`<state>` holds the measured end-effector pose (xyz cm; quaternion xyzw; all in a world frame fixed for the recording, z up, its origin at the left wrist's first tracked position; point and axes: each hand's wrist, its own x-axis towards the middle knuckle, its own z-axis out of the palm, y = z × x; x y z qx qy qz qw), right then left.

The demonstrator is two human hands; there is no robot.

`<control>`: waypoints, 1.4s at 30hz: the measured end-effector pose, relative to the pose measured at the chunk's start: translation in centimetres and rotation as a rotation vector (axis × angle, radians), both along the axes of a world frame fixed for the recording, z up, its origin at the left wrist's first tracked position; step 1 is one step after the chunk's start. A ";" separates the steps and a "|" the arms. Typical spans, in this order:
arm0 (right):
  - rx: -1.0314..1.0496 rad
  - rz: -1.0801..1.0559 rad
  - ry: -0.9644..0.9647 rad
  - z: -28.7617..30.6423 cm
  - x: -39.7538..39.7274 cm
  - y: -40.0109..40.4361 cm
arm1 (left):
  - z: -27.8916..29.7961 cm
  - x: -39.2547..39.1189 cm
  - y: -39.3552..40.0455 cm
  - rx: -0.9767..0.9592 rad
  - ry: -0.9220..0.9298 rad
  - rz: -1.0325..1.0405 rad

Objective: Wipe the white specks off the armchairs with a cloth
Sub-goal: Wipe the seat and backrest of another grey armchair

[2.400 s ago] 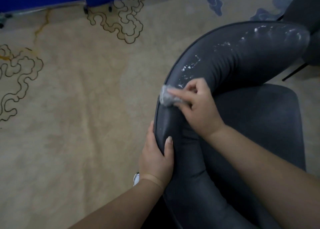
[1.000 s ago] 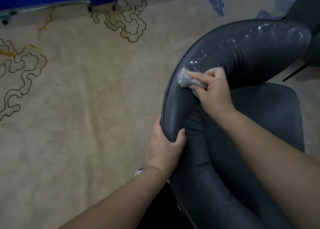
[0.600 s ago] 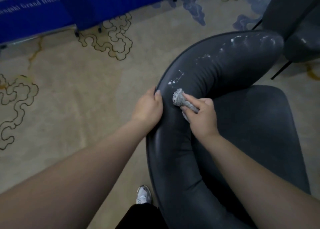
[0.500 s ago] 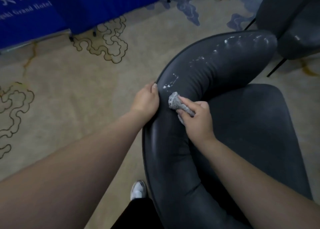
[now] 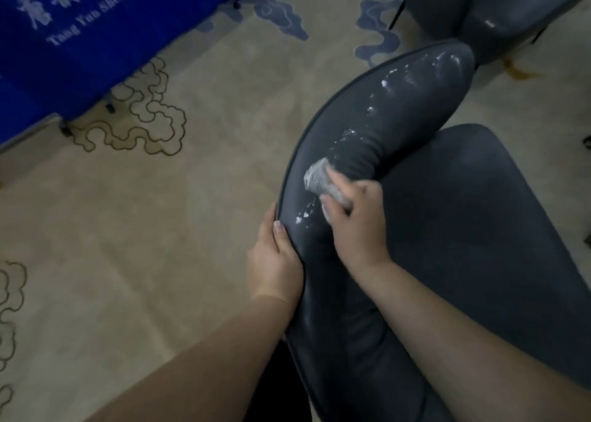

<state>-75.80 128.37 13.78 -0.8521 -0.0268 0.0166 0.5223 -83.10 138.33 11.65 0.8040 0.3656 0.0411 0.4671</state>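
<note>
Right hand (image 5: 358, 226) bunches a small soft grey cloth (image 5: 319, 178) in curled fingers at frame centre, pressing it on the smooth, likely slippery padded armchair (image 5: 367, 133) backrest, left hand (image 5: 275, 261) gripping the rim below; white specks (image 5: 412, 76) trail toward the upper right.

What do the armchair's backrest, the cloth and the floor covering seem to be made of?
Backrest: probably leather or vinyl, smooth and creased, catching glare. Cloth: soft grey fabric, bunched. Floor covering: likely carpet, matte beige with cloud patterns.
</note>
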 end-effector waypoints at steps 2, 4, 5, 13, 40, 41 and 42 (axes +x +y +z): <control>0.006 -0.015 0.002 -0.2 -2.7 -0.3 | -0.1 0.1 0.0 -0.033 -0.021 0.005; 0.018 -0.070 0.002 -0.4 -3.5 -0.1 | 0.0 0.3 -0.1 -0.066 -0.064 0.008; 0.012 -0.098 0.003 -0.3 -2.8 0.3 | 0.0 0.4 -0.1 -0.092 -0.084 0.014; -0.106 -0.035 -0.069 0.4 -0.3 1.6 | -0.4 0.1 0.2 -0.169 -0.106 0.032; -0.193 0.125 -0.237 0.6 -3.8 1.7 | -1.2 0.5 0.4 -0.121 -0.135 0.075; -0.215 0.131 -0.243 0.5 -2.6 2.0 | -1.2 0.5 0.3 -0.118 -0.142 0.076; -0.218 0.110 -0.234 0.5 -1.3 2.2 | -1.2 0.4 0.3 -0.114 -0.151 0.078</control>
